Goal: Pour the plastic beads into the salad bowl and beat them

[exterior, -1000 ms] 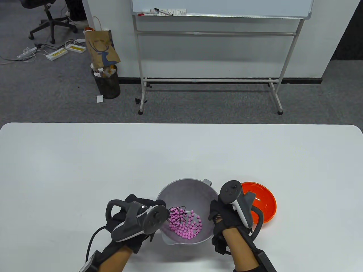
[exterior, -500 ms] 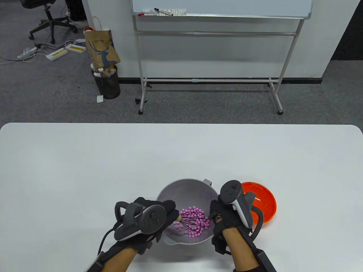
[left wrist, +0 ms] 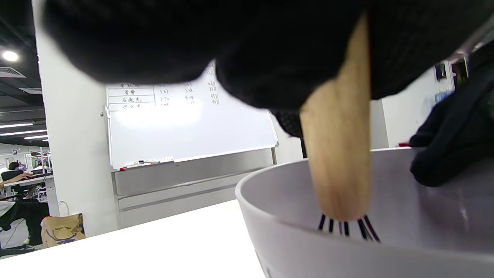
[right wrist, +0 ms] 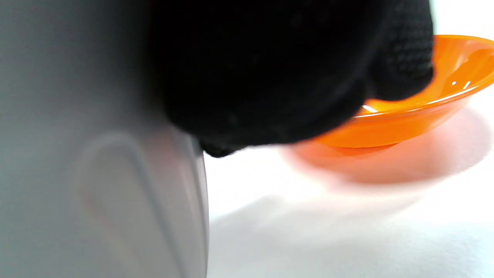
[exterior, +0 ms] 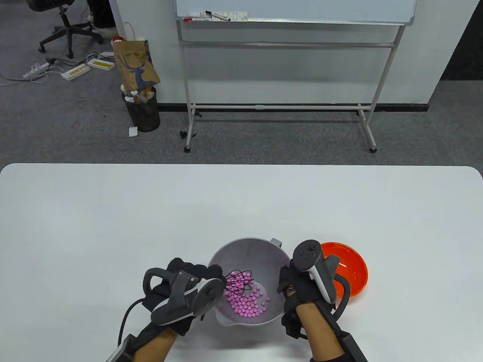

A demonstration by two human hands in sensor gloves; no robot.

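Inside salad bowl (exterior: 260,250): pink beads (exterior: 247,303), whisk (exterior: 238,283) clamped by left hand (exterior: 188,281); right hand (exterior: 298,288) clasps rim

The whisk (left wrist: 335,154) handle top is hidden in the left hand (left wrist: 231,50); the orange bowl (right wrist: 432,112) is blurred and partly covered.

Bowl (exterior: 249,249): pale grey, plain. Beads (exterior: 247,303): pink, uniform. Whisk (exterior: 238,283): black wires, light wooden handle (left wrist: 339,154). Dish (exterior: 353,266): translucent orange, unpatterned. Left hand (exterior: 181,286) and right hand (exterior: 298,290): black gloves, each carrying a dark grey tracker with white trim. Table (exterior: 113,218): white. Floor carpet (exterior: 75,132): grey. Paper bag (exterior: 136,64): brown, blue deer print.
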